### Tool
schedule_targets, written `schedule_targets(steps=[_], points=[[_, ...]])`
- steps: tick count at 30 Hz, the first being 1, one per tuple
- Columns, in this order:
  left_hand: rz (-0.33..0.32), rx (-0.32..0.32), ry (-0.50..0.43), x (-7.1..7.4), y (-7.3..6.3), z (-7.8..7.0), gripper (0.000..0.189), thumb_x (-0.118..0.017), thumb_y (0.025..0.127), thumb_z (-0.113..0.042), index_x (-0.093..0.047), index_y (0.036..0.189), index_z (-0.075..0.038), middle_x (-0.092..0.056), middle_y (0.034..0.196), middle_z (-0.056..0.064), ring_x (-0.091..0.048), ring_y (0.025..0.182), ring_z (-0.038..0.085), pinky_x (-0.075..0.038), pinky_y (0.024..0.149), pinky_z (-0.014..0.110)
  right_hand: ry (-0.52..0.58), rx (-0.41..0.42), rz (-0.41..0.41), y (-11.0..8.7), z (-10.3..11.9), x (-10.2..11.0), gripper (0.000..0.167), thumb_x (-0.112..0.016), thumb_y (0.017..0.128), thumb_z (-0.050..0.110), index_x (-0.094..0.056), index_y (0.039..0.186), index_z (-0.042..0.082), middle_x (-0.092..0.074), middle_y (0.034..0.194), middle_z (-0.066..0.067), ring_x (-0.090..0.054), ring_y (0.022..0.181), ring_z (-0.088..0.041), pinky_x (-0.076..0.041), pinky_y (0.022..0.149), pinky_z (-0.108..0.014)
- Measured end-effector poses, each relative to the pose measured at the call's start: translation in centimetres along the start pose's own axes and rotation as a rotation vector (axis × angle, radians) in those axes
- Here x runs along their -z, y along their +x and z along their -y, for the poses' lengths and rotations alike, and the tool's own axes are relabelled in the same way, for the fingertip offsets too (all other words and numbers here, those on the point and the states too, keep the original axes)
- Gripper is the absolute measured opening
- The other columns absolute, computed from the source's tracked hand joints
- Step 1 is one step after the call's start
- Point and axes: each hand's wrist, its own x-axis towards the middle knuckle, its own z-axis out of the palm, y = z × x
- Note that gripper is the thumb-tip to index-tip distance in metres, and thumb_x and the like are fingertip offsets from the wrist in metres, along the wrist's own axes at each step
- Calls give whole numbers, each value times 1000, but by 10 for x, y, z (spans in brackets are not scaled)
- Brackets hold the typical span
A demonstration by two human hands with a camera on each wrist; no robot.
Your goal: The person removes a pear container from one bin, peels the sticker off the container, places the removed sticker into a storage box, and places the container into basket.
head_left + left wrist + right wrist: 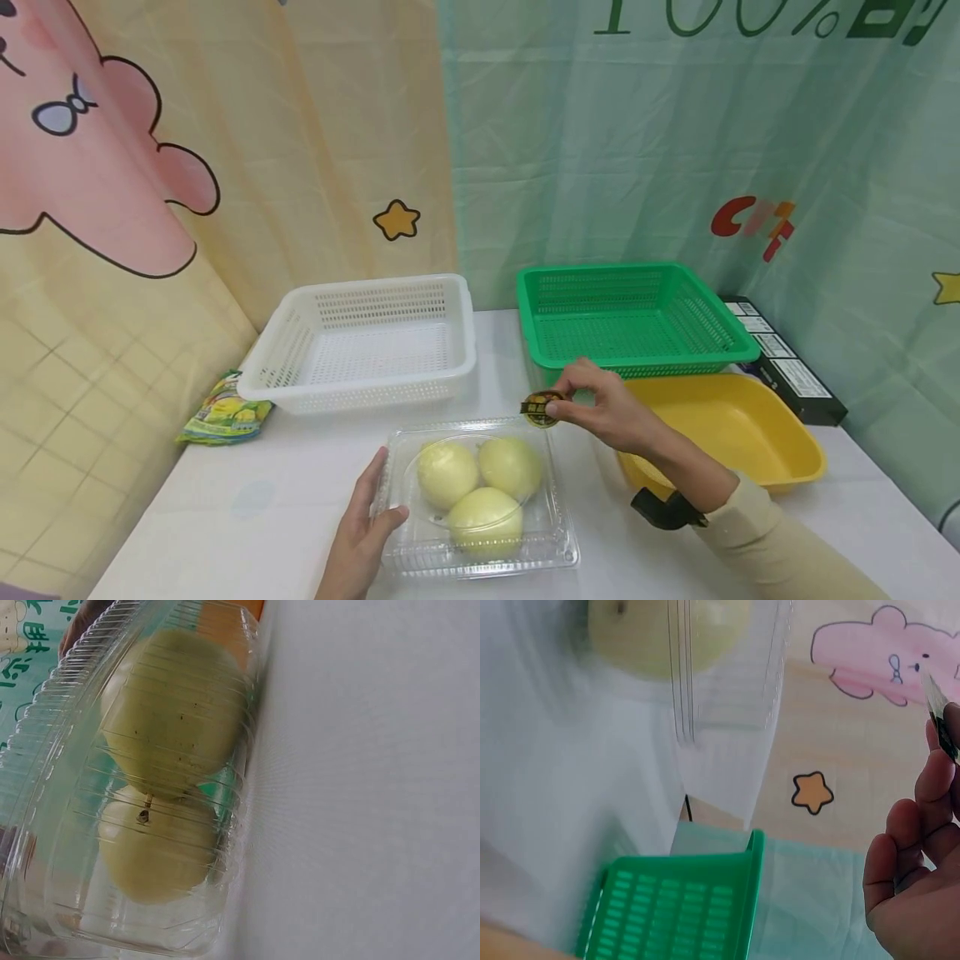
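Note:
A clear plastic clamshell box [555,533] stands on the white table with its lid down. Inside are three pale yellow-green round fruits [486,521], pear-like with short stems and small dark specks; two of the fruits [172,712] show through the wall in the left wrist view. My left hand [360,533] holds the left side of the box, thumb over its edge and fingers along the outside. Just beyond the box's far right corner, my right hand [607,408] pinches a round black-and-gold sticker [540,409] between thumb and index finger, raised off the lid.
A white basket [360,390] stands at the back left, beside a green-yellow packet [227,412]. At the back right is a green basket [637,367], with a yellow basin [750,425] in front of it under my right forearm. Black boxes [795,375] lie farther right.

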Motion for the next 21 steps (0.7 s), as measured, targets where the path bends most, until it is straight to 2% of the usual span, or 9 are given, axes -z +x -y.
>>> schedule_targets(steps=[5, 8, 12, 21], points=[[3, 10, -10, -1, 0, -1, 73, -55, 89, -13, -18, 151, -24, -11, 160, 9, -9, 146, 41, -18, 112, 61, -72, -20, -72, -13, -12, 25, 15, -67, 85, 7, -60, 78, 18, -54, 79, 5, -44, 83, -9, -41, 73, -31], [6, 11, -18, -1, 0, -2, 73, -54, 89, -13, -17, 151, -24, -11, 160, 9, -9, 146, 41, -18, 113, 61, -133, -92, -97, -23, -17, 38, 12, -66, 86, 11, -62, 79, 19, -54, 80, 7, -45, 84, -7, -41, 76, -32], [6, 11, -19, -1, 0, -2, 73, -54, 89, -13, -17, 151, -23, -10, 161, 9, -8, 146, 40, -17, 113, 60, -194, -183, -109, -35, -25, 54, 5, -64, 89, 17, -64, 84, 15, -55, 85, 5, -46, 86, -5, -42, 77, -27], [12, 39, -20, -1, -1, -2, 73, -54, 90, -14, -16, 152, -24, -10, 161, 8, -10, 146, 39, -20, 113, 59, -310, -372, -78, -60, -46, 81, 13, -61, 91, 28, -65, 88, 15, -54, 94, -1, -44, 88, -1, -45, 71, -19]])
